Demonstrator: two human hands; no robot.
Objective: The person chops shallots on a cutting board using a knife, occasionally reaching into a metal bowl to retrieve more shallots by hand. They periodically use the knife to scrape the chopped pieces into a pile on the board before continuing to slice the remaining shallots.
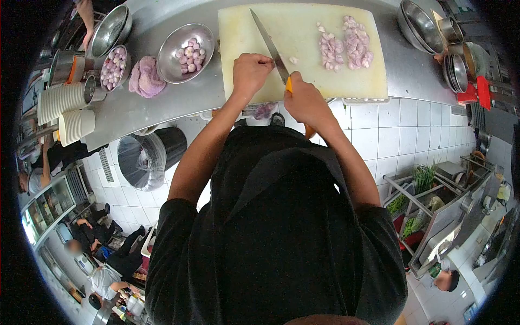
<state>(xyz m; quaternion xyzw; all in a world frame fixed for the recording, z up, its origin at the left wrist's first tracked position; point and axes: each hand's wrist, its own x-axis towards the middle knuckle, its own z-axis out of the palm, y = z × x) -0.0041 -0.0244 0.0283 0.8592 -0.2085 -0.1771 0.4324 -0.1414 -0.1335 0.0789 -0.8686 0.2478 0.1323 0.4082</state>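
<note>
My right hand (pixel 307 101) is wrapped round the yellow handle of a large kitchen knife (pixel 267 41), its blade angled up and left over the white cutting board (pixel 238 30). Left of the blade, my left hand (pixel 251 72) is closed with the fingertips close to the edge; whatever they pinch is hidden. A small pale slice (pixel 293 60) lies just right of the blade. Farther right on the board are two rows of sliced shallots (pixel 357 44). Peeled whole shallots (pixel 190 56) sit in a steel bowl (pixel 168 64) left of the board.
On the left stand another bowl of shallots (pixel 113 69), a purple cloth (pixel 146 77), an empty steel bowl (pixel 111 32) and stacked cups (pixel 77 127). More steel bowls (pixel 420 27) are at the right. A lined bin (pixel 142 161) is below the counter. Other people are in the background.
</note>
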